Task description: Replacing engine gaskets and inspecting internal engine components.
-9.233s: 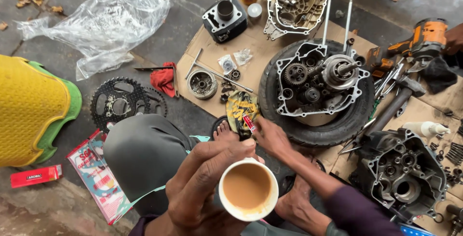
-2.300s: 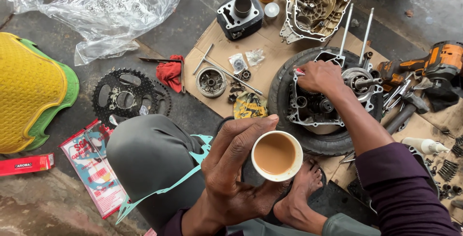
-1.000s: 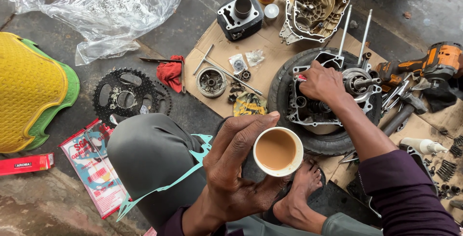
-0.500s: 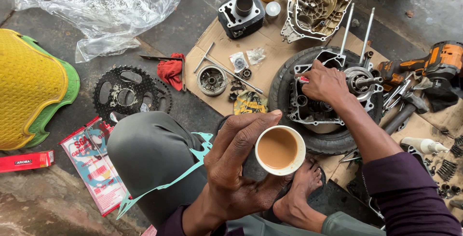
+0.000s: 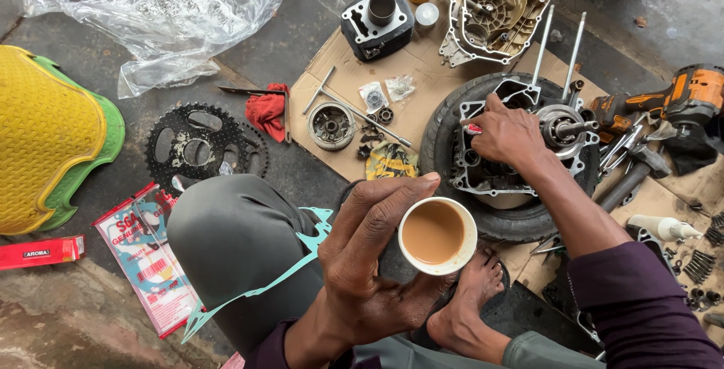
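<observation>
The paper cup [image 5: 437, 235] of milky tea sits clamped in the left hand [image 5: 373, 263], thumb over its far rim. Beyond the cup, the right hand [image 5: 507, 133] rests with curled fingers on the engine case [image 5: 520, 139], which lies in a tyre [image 5: 490, 222]; its grip is unclear.

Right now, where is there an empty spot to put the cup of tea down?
The left hand holds the cup. Bare floor lies between the plastic sheet, the sprocket and the cardboard. The cardboard's middle is crowded with small parts; the right hand works in the engine case on the tyre.
</observation>
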